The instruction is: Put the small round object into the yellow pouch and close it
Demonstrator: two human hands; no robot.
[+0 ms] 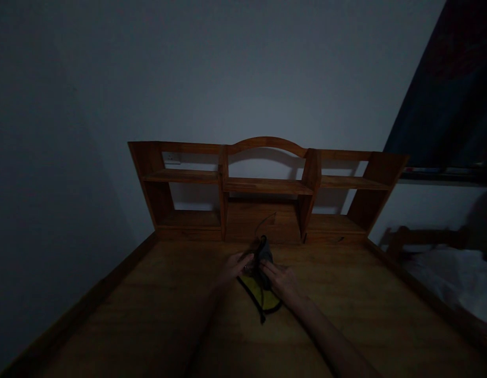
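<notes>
Both my hands are around a soft-looking dark grey and yellow-green item with black edging point(270, 300) in the middle of the wooden desk. Its kind is hard to make out in the dim light. My left hand point(236, 266) has its fingers closed on the item's upper left side. From the right, my right hand point(281, 281) pinches the dark grey part. The yellow-green part spreads below the hands and ends in a small dark tip toward me. A thin dark strand rises above the item toward the shelf. Some of the fingertips are hidden in the folds.
A wooden shelf unit point(267, 186) with several compartments stands along the back of the desk point(168, 304). Raised wooden edges run down both sides. A wall socket point(171, 158) shows behind the left compartment. At right are a dark curtain point(448, 100) and a whitish plastic-looking bundle point(456, 278).
</notes>
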